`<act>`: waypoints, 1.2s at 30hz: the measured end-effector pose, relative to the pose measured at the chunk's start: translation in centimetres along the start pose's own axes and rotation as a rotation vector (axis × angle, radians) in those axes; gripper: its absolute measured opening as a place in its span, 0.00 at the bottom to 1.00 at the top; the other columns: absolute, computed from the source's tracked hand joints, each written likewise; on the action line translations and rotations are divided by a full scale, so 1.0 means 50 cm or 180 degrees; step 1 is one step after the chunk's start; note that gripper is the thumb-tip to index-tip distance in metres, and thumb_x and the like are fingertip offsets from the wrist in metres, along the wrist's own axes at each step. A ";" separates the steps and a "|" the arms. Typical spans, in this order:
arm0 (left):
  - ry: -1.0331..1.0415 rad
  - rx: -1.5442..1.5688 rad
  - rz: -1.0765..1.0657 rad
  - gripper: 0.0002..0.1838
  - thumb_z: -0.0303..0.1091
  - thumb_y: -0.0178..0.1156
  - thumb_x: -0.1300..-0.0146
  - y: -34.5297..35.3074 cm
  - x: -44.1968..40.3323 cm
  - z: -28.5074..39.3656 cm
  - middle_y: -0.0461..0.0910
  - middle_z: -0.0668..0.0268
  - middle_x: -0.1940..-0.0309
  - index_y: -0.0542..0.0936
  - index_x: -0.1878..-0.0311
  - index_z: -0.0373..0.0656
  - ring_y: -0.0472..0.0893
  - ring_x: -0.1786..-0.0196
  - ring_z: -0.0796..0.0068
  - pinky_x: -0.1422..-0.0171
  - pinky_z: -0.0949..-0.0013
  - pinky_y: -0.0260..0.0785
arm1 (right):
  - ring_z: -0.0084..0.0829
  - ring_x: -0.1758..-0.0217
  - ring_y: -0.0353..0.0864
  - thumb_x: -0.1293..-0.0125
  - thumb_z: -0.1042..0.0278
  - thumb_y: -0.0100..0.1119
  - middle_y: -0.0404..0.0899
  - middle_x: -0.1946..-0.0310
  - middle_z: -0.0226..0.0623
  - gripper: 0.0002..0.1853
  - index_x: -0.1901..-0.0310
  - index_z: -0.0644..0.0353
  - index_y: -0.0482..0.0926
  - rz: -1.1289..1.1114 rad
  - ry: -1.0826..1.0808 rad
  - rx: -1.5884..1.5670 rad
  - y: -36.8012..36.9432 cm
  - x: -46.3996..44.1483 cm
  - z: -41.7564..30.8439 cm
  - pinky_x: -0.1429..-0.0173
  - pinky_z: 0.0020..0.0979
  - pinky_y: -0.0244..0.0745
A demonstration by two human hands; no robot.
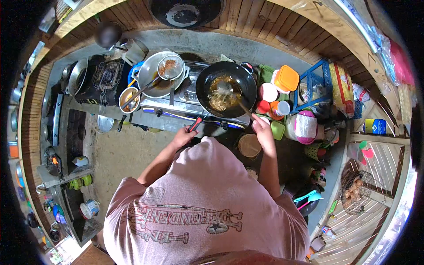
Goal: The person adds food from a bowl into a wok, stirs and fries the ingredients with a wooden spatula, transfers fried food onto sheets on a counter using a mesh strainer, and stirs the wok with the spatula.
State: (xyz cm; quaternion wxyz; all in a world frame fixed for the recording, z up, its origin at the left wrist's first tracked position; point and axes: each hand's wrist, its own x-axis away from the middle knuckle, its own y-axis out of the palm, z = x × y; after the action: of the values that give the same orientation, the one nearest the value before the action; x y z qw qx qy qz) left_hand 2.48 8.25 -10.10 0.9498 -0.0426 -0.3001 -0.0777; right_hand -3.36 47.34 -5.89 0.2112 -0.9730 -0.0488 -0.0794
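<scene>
Black and deep, the wok (246,87) sits over the right end of the stove (187,102), reaching its front edge. From where I stand, the left hand (182,136) is clenched round the red-and-black handle (194,124), and the right hand (263,131) grips the stirring tool (245,109), its head down among pale strips (219,104) in brownish oil. To stir well here, I'd use low, slow sweeps along the bottom, turning the strips over so they brown evenly, with the left grip firm against any tipping; quick flicks could splash hot oil.

Near the stove's left end, 1 wide pot (147,78) carries a strainer (170,66) of reddish-brown bits across its rim. Just beside it, a small bowl (125,95) has orange-brown liquid or residue; I can't tell which. Lidded tubs, 1 with an orange top (287,77), crowd beyond the stove's right edge.
</scene>
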 end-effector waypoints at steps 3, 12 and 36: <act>-0.0038 0.0199 -0.0066 0.13 0.42 0.70 0.35 0.002 0.001 0.007 0.68 0.79 0.82 0.75 0.64 0.49 0.64 0.81 0.86 0.77 0.73 0.53 | 0.43 0.56 0.86 0.24 0.62 0.53 0.85 0.58 0.53 0.20 0.35 0.57 0.78 0.0361 -0.0080 0.0446 -0.021 -0.022 -0.027 0.45 0.38 0.77; 0.0008 -0.0175 0.0091 0.14 0.43 0.72 0.37 0.012 0.009 0.024 0.69 0.79 0.80 0.76 0.64 0.48 0.64 0.80 0.86 0.75 0.74 0.53 | 0.54 0.50 0.85 0.25 0.58 0.50 0.84 0.52 0.54 0.19 0.38 0.52 0.80 0.0363 0.0069 0.1551 0.048 -0.087 -0.071 0.44 0.50 0.78; 0.0246 -0.0477 0.0166 0.17 0.38 0.77 0.44 0.006 0.008 0.010 0.78 0.75 0.71 0.79 0.61 0.41 0.74 0.68 0.84 0.62 0.74 0.69 | 0.50 0.46 0.85 0.25 0.60 0.51 0.85 0.51 0.53 0.18 0.43 0.59 0.83 0.0145 0.0309 0.0985 -0.003 -0.009 -0.026 0.40 0.43 0.77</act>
State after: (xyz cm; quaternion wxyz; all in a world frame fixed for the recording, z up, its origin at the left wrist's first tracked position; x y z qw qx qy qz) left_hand 2.57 8.58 -9.46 0.9565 -0.1183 -0.2554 -0.0768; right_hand -3.98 46.89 -4.72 0.3624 -0.9247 -0.0281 -0.1131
